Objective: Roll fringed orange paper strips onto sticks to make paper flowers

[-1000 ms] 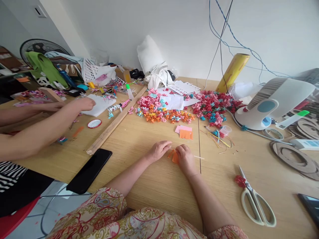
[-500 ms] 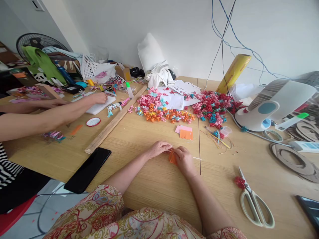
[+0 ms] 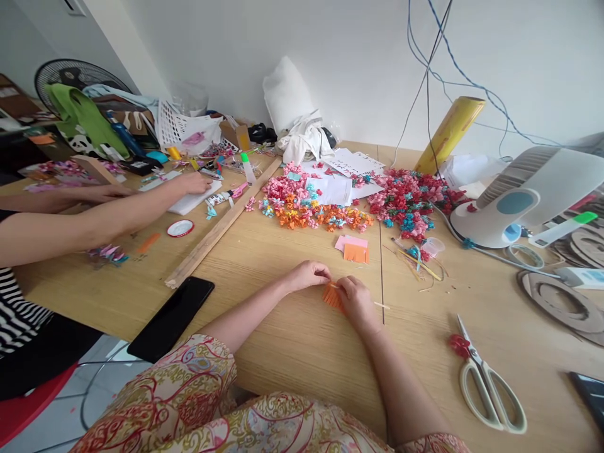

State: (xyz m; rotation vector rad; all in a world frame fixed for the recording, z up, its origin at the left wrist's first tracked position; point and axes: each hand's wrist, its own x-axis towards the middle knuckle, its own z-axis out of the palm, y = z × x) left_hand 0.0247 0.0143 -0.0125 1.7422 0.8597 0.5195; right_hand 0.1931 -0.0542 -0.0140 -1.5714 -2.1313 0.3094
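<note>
A strip of orange fringed paper (image 3: 332,298) hangs between my two hands, its cut edge downward. My right hand (image 3: 360,303) is closed, pinching the paper's upper edge together with a thin white stick (image 3: 382,306) whose end pokes out to the right. At the stick's other end, my left hand (image 3: 307,275) is closed with thumb and finger together; its exact hold is partly hidden. Beyond my hands lie a pink paper piece (image 3: 346,241) and another orange fringed piece (image 3: 357,253). Scissors (image 3: 488,384) with a red flower by the blades rest at the right.
Piles of small paper flowers (image 3: 325,217) spread along the back. A wooden bar (image 3: 221,226) separates me from a co-worker's arms (image 3: 108,214). A black phone (image 3: 172,318) lies at my left. To the right stand a white appliance (image 3: 500,201) and cardboard rings (image 3: 559,302).
My left fingers have shifted slightly up at the stick's end, and more of the orange fringe shows, tilted differently. The whole view has moved slightly.
</note>
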